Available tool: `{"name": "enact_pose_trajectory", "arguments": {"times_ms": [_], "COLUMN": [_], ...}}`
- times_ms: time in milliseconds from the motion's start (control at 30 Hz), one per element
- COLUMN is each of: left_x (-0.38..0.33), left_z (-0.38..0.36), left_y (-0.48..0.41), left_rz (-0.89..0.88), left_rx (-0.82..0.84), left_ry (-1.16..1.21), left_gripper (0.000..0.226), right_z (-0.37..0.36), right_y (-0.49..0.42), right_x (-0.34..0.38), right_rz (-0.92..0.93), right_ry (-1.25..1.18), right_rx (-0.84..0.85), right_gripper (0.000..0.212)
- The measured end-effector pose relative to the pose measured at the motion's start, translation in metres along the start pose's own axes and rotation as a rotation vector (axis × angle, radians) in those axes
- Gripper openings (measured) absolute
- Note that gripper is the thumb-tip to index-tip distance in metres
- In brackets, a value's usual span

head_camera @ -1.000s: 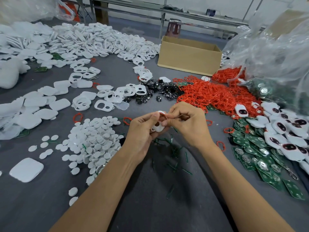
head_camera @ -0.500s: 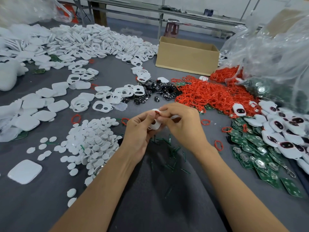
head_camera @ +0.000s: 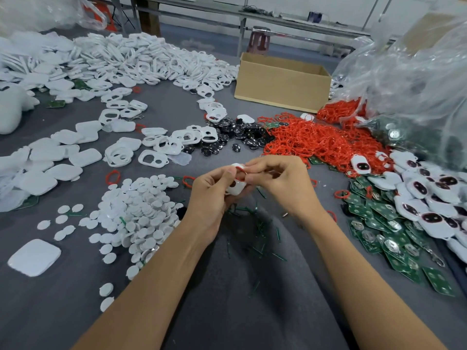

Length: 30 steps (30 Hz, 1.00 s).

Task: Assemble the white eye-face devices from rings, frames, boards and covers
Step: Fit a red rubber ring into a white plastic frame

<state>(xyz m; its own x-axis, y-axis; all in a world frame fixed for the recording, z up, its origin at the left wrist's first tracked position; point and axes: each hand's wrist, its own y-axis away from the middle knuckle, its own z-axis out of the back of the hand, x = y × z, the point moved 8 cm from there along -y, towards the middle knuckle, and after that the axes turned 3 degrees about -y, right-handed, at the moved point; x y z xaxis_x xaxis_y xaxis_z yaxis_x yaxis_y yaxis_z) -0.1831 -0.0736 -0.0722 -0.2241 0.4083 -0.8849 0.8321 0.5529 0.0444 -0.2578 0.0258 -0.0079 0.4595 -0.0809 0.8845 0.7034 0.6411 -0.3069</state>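
Held piece: white frame (head_camera: 237, 187) with a red ring (head_camera: 240, 169) at its upper edge, held above the counter (head_camera: 63, 311), near its middle.
Left grip: left hand (head_camera: 211, 198) holds the frame, fingers curled round it.
Right grip: right hand (head_camera: 283, 185) pinches the ring, fingers pressed together.
Around: white discs (head_camera: 136, 205) at the left, red ring heap (head_camera: 310, 142) behind, green boards (head_camera: 379, 238) at the right.

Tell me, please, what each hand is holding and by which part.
The left hand grips a white frame by its left side; the right hand pinches a red ring at the frame's top edge.
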Motion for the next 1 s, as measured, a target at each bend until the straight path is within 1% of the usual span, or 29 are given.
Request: {"name": "enact_pose_trajectory", "arguments": {"times_ms": [67,133,200,300,400,500,600,700,900,967,1000], "left_x": [0.001,0.0,0.0,0.0,0.002,0.005,0.006,0.005,0.004,0.004,0.004], "left_z": [-0.004,-0.005,-0.005,-0.003,0.0,-0.001,-0.002,-0.004,-0.007,-0.006,-0.005], "left_y": [0.001,0.002,0.004,0.005,0.004,0.003,0.003,0.003,0.004,0.004,0.003], "left_rz": [-0.012,-0.024,-0.028,0.001,0.074,0.149,0.19,0.186,0.128,0.112,0.097], "left_rx": [0.029,0.033,0.026,0.002,-0.015,0.025,0.045,0.061,0.099,0.076,0.048], "left_ry": [-0.063,-0.131,-0.156,-0.133,-0.011,0.128,0.207,0.195,0.135,0.121,0.111], "left_gripper": [0.024,0.025,0.026,0.026,0.027,0.027,0.027,0.028,0.031,0.029,0.028], "right_z": [0.004,-0.001,-0.01,-0.013,-0.015,-0.019,-0.019,-0.017,-0.017,-0.016,-0.013], "right_y": [0.0,0.003,0.007,0.007,0.006,0.008,0.01,0.012,0.011,0.011,0.01], "right_x": [-0.01,-0.019,-0.024,-0.022,-0.018,-0.012,-0.009,-0.009,-0.017,-0.018,-0.018], "right_rz": [-0.106,-0.222,-0.29,-0.275,-0.257,-0.224,-0.217,-0.225,-0.324,-0.329,-0.301], "right_ry": [-0.089,-0.186,-0.25,-0.222,-0.262,-0.301,-0.323,-0.334,-0.382,-0.359,-0.295], "right_rx": [0.032,0.102,0.169,0.168,0.159,0.205,0.26,0.277,0.212,0.179,0.134], "right_gripper": [0.019,0.025,0.027,0.025,0.024,0.028,0.032,0.032,0.029,0.027,0.025]}}
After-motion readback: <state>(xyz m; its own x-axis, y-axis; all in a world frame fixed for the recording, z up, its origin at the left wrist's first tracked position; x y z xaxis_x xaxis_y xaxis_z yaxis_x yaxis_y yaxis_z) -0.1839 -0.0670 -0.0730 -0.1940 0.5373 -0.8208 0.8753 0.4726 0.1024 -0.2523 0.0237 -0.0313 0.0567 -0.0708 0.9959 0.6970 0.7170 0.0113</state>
